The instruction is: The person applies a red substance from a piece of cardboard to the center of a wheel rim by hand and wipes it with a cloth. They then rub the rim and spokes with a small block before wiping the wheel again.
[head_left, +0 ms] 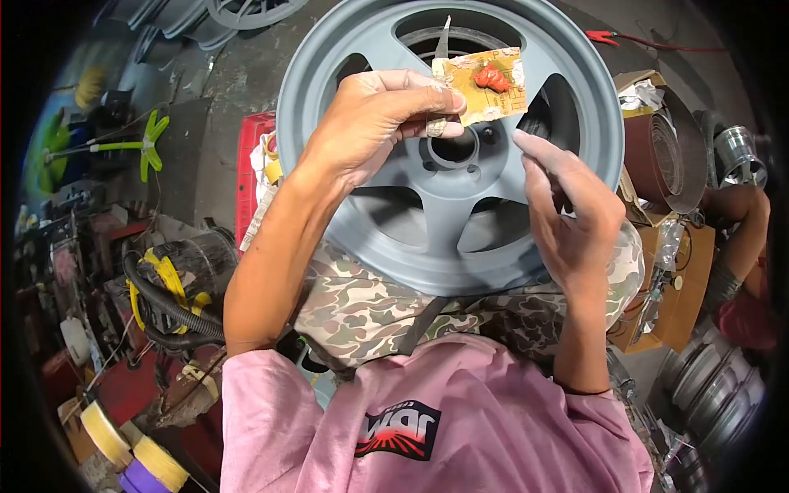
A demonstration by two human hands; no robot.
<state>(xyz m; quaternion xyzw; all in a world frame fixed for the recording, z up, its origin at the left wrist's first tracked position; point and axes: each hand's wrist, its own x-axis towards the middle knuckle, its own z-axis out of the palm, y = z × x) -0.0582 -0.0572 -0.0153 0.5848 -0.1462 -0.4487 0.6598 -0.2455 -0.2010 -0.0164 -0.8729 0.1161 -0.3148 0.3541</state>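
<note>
A large grey wheel rim [444,220] lies across camouflage-clad legs. Above its hub, my left hand [390,115] holds a yellow card [511,97] by its near left corner. On the card sits a dab of red paste [491,79], with whitish residue along the edges. A thin pointed blade [444,43] sticks up from behind the left fingers, and its other end shows below them. My right hand [571,193] is over the right side of the rim, apart from the card. Its index finger is extended and the others are curled, with nothing visible in them.
A red crate [251,164] stands left of the rim. At the right are a roll of brown sandpaper [657,156], a cardboard box [686,287] and another person's arm [744,238]. Stacked rims [715,394] stand lower right. Black hoses [168,308] lie at the left.
</note>
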